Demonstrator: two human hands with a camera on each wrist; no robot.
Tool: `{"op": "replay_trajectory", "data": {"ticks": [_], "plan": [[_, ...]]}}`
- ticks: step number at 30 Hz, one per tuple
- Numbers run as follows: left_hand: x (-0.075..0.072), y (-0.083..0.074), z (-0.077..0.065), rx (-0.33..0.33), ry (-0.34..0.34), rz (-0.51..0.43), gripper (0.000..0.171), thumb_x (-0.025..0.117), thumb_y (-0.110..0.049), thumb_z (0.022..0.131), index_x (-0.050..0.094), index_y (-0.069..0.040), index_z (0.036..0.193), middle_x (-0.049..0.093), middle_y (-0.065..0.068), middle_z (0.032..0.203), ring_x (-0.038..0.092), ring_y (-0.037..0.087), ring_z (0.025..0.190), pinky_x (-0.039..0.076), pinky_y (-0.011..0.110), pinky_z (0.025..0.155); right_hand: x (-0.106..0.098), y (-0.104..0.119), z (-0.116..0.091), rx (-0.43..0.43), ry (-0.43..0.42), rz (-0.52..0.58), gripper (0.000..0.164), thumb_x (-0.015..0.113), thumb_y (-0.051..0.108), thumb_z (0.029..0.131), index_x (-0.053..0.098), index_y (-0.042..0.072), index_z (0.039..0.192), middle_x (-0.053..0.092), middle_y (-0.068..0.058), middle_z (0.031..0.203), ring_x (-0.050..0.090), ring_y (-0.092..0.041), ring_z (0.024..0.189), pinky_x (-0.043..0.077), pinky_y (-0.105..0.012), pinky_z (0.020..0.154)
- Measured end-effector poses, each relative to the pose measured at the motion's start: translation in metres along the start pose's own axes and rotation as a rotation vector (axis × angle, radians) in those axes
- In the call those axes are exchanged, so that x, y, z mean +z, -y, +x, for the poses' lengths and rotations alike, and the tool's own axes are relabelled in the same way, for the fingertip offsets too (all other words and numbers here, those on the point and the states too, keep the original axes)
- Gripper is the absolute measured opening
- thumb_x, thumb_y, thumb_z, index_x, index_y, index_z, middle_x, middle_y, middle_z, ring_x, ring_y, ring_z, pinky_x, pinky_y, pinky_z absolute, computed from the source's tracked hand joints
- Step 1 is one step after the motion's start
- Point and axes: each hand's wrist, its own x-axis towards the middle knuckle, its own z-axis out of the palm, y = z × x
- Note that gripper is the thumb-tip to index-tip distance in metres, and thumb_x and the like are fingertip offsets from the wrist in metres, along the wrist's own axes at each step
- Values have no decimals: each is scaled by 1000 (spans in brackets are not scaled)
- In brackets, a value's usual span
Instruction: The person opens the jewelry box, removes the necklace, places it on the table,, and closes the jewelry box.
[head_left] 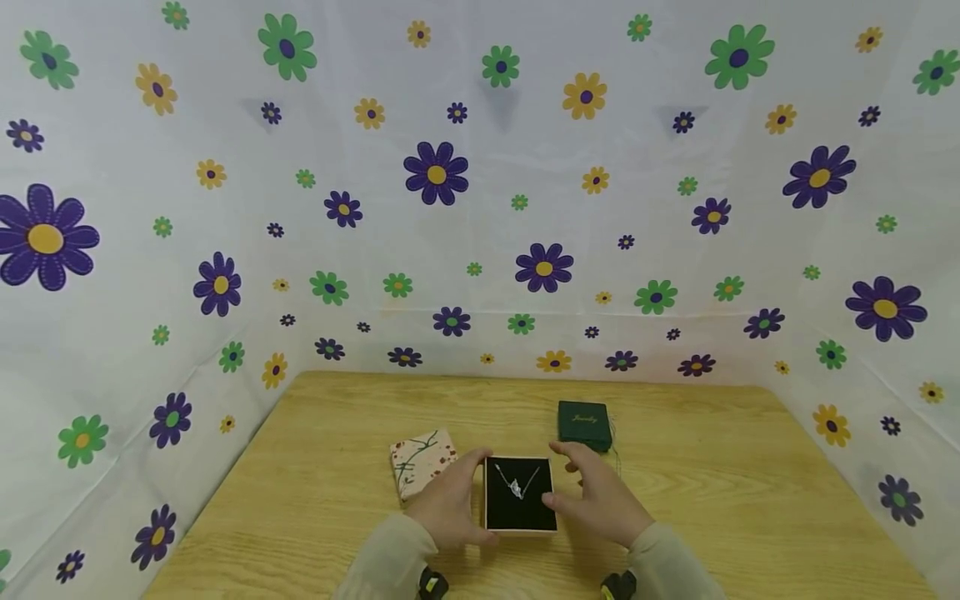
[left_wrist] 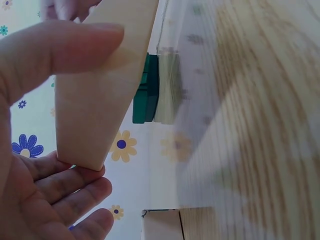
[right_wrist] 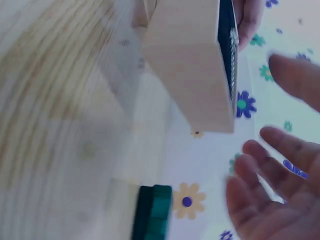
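A small jewelry box (head_left: 536, 512) with pale sides and a black padded inside sits between the two hands in the head view. A silver necklace (head_left: 517, 488) with a leaf-like pendant lies on its padding. My left hand (head_left: 447, 506) grips the box from the left, thumb on the near side (left_wrist: 95, 85) and fingertips at the far edge. My right hand (head_left: 596, 498) hovers beside the right edge, its fingers spread and apart from the box in the right wrist view. The wrist views show the box held up over the table.
A flower-patterned lid (head_left: 422, 458) lies on the wooden table (head_left: 315, 517) behind my left hand. Beyond the right hand stands a dark green box (head_left: 585, 423) with gold lettering and a thin cord at its side. Floral cloth (head_left: 480, 233) encloses the table's back and sides.
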Motion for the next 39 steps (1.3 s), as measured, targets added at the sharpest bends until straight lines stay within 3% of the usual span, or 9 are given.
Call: {"op": "replay_trajectory", "data": {"ticks": [2,5,10,15,23,29,35,39], "plan": [[0,0,0,9,-2,-12,116,92,-41,58,28,-11,150,37,6,149,40,28,132,36,49,106,2,5,3,-52,-59,-62,50,73,30,87,57,14,132,55,-2,128,55,-29,107,49,-46,84],[1,0,1,15,0,-23,116,93,-39,57,29,-9,149,40,7,147,41,27,131,36,48,106,6,12,8,-135,-74,-157,34,72,28,88,66,15,119,62,2,113,57,-23,96,50,-38,78],[3,0,2,24,11,-26,116,93,-39,57,29,-9,149,40,6,147,41,25,131,36,48,106,13,20,16,-206,6,-263,32,72,28,88,69,11,114,64,2,105,56,-14,91,51,-33,78],[3,-1,2,42,7,-27,114,92,-38,59,28,-8,149,40,8,146,42,27,130,37,49,105,15,26,22,-211,79,-315,29,75,25,85,72,10,110,64,3,99,57,-13,90,52,-32,78],[2,-3,1,53,3,-41,114,93,-36,59,29,-6,148,41,9,145,42,28,131,36,48,106,17,26,25,-185,100,-281,16,76,20,84,71,15,98,60,9,87,54,-8,82,49,-28,73],[2,-2,1,54,12,-55,113,93,-34,60,28,-7,149,40,9,146,40,27,132,35,46,107,19,23,27,-166,109,-132,13,73,13,86,61,18,86,58,11,78,55,-4,69,49,-24,63],[2,-2,2,61,38,-54,113,91,-36,62,26,-6,150,36,9,149,37,27,134,34,47,107,20,21,27,-136,31,-56,7,65,11,93,61,15,96,60,10,81,55,-4,68,50,-22,62],[2,-2,2,64,53,-44,114,90,-39,63,25,-6,150,35,9,150,36,26,135,34,46,108,19,21,27,-147,-25,-59,13,61,9,95,63,11,108,61,8,85,55,-5,68,51,-23,62]]}}
